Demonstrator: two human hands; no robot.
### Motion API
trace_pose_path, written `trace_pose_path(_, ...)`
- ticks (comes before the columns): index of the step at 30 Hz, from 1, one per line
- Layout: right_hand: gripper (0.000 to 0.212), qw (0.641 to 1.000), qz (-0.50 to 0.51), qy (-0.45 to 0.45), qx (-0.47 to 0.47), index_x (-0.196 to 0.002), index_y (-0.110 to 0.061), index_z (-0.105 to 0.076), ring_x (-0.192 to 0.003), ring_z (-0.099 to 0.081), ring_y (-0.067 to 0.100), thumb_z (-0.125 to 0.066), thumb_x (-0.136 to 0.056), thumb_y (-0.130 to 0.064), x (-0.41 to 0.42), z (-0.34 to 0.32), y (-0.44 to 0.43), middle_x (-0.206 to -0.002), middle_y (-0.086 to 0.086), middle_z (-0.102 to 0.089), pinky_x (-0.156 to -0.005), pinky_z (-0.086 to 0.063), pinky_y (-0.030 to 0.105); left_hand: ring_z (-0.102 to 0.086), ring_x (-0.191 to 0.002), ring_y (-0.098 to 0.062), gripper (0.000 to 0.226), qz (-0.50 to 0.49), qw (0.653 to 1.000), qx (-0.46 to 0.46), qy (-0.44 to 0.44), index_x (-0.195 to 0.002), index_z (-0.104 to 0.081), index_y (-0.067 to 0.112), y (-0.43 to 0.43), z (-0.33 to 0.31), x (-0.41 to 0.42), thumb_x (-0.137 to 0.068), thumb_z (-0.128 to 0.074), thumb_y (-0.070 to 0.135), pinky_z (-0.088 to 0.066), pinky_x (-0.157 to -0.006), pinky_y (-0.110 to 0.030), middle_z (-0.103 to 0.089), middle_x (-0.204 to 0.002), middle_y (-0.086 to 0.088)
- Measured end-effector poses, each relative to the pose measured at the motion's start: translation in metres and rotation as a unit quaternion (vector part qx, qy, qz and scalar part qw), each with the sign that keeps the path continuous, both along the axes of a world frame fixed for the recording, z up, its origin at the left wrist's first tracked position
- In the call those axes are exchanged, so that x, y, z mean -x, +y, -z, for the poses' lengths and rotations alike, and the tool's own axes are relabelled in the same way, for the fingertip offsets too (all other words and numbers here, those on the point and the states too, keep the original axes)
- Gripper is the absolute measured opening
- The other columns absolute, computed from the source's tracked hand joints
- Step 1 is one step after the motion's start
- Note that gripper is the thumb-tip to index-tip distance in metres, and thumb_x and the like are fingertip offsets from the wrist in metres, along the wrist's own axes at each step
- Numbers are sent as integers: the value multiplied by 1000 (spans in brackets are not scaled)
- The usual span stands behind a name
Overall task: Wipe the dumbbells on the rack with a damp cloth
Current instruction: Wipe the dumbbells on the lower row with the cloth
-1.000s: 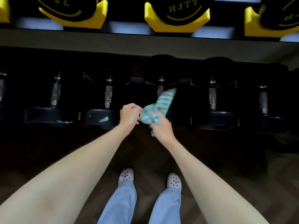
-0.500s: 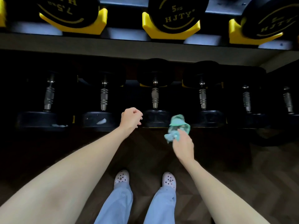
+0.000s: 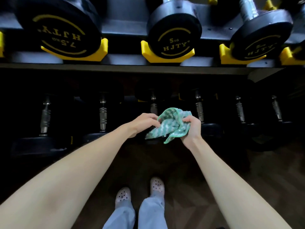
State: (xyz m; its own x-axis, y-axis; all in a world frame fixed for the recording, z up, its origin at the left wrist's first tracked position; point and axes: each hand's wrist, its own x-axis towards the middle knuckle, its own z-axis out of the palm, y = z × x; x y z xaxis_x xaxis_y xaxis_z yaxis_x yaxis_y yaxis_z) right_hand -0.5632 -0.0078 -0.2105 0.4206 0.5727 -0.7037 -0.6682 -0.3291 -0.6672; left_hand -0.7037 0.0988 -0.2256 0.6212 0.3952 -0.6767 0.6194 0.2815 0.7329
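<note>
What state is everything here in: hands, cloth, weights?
cloth: crumpled, held between both hands
left hand: fingers curled on the cloth's left edge
right hand: grips the cloth's right side
7.5 kg dumbbell: seated in a yellow cradle, label upside down
5 kg dumbbell: seated in a yellow cradle, label upright
lower-row dumbbells: racked, in deep shadow
</note>
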Motion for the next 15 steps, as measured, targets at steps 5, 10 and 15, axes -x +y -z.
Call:
trace_pose_path(5, 28, 999, -42, 4, 5, -102, -4, -60, -91, -62, 30, -43, -80, -6, -29, 16, 36, -99, 14, -63, -89, -47, 43, -50, -75, -17, 19, -68, 997, 5, 22, -82, -57, 14, 29, 17, -13, -90, -58, 31, -40, -69, -27, -54, -85, -6)
trace_pose_path(10, 22, 975, -129, -157, 92, -101, -16, -57, -78, -62, 19, -49, -88, -1, -57, 43, 72, -92, 5, -63, -69, -51, 33, -51, -74, -7, 28, -59, 994, -86, 27, -109, -61, 3, 58, 37, -18, -86, -66, 20, -41, -52, -10, -54, -84, 3)
trace_pose_path(15, 27, 968, -147, -187, 82, -108, -15, -47, -83, -59, 21, -53, -90, 4, -71, 69, 99, -94, 4, -59, -71, -49, 33, -54, -79, -16, 12, -124, 964, -223, 72, -98, -65, 3, 74, 57, -44, -89, -60, 9, -35, -59, -24, -61, -86, -12)
